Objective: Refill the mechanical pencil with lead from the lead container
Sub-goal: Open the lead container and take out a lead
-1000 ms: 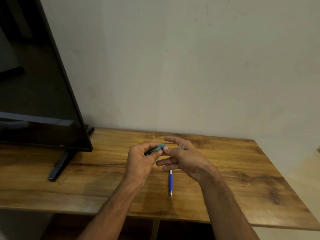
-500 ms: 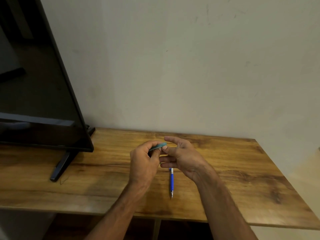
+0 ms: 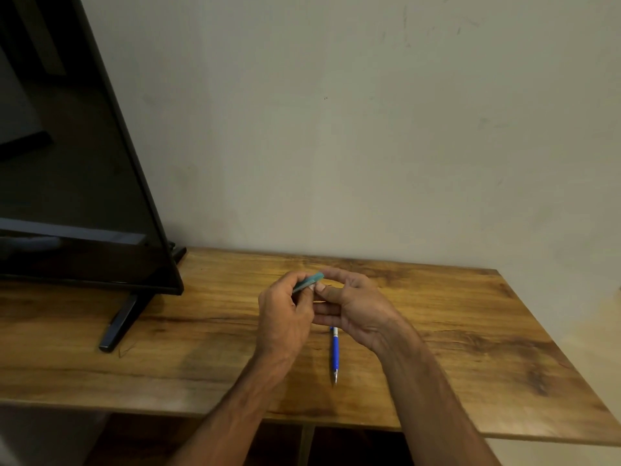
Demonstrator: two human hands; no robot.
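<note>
My left hand (image 3: pixel 285 317) grips a flat teal lead container (image 3: pixel 307 281) above the wooden table (image 3: pixel 470 331), its far end tilted up to the right. My right hand (image 3: pixel 356 307) meets it there: thumb and curved forefinger close around the container's right end, while the other fingers stretch out to the left below. A thin dark line shows beside the forefinger; I cannot tell if it is a lead. The blue mechanical pencil (image 3: pixel 335 354) lies on the table under my right hand, with its metal tip pointing toward me. Neither hand touches it.
A large black screen (image 3: pixel 67 179) stands on the left of the table, one of its feet (image 3: pixel 122 321) reaching toward the front. A plain wall rises behind. The table's front edge (image 3: pixel 369 422) runs below my forearms, and its right end slants away.
Both hands have stayed together over the pencil. My right thumb and forefinger have closed in on the container's end, and the left hand has turned slightly.
</note>
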